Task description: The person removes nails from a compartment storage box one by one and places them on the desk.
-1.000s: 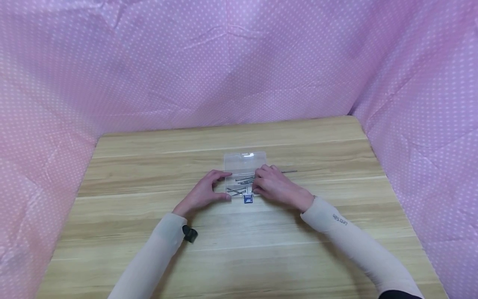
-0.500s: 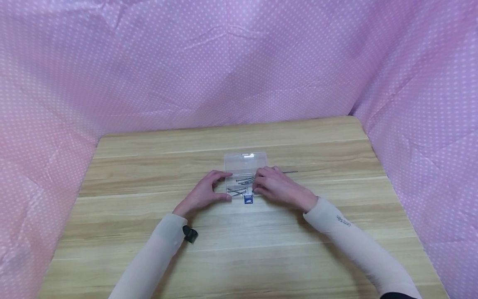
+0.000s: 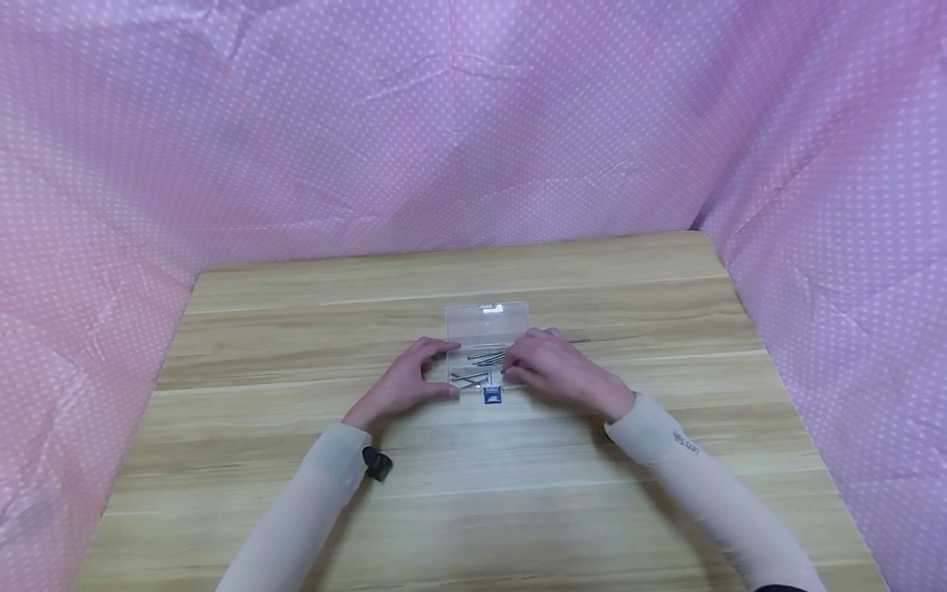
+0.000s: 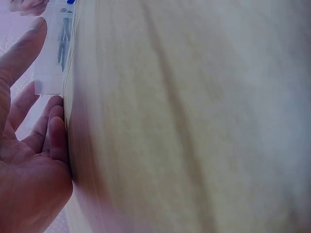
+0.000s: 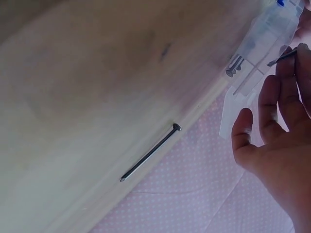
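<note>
In head view, R part of box (image 3: 469,322) is ptly hidden by R hand (image 3: 555,370), as is one end of loose nail (image 3: 582,339); sleeve lettering (image 3: 686,443) can't be read. Blue tab (image 4: 71,1) is cropped by top edge in L wrist view; pinched nail (image 5: 282,58) is ptly covered in R.
</note>
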A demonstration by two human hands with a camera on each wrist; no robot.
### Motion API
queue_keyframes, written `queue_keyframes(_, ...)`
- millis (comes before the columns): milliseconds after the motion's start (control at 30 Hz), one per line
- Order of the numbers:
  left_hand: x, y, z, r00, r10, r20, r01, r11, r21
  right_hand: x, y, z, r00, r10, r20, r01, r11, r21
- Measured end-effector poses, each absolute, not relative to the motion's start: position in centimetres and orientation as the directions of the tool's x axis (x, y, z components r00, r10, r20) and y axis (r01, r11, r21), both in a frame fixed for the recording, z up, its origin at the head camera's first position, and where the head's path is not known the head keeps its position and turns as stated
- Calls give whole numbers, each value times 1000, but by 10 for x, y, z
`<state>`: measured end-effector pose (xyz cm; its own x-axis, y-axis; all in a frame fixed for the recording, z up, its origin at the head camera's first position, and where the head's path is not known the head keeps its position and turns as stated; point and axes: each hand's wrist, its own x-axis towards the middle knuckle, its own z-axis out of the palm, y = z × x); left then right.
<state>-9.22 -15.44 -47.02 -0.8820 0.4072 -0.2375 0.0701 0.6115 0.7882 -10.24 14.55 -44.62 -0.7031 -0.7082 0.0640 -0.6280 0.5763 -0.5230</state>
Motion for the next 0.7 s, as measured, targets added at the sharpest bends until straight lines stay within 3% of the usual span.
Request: queue_keyframes(700, -92, -155, -469, -885, 405, -230, 84, 625, 776, -100, 163, -441, -749, -631, 201, -622, 566, -541)
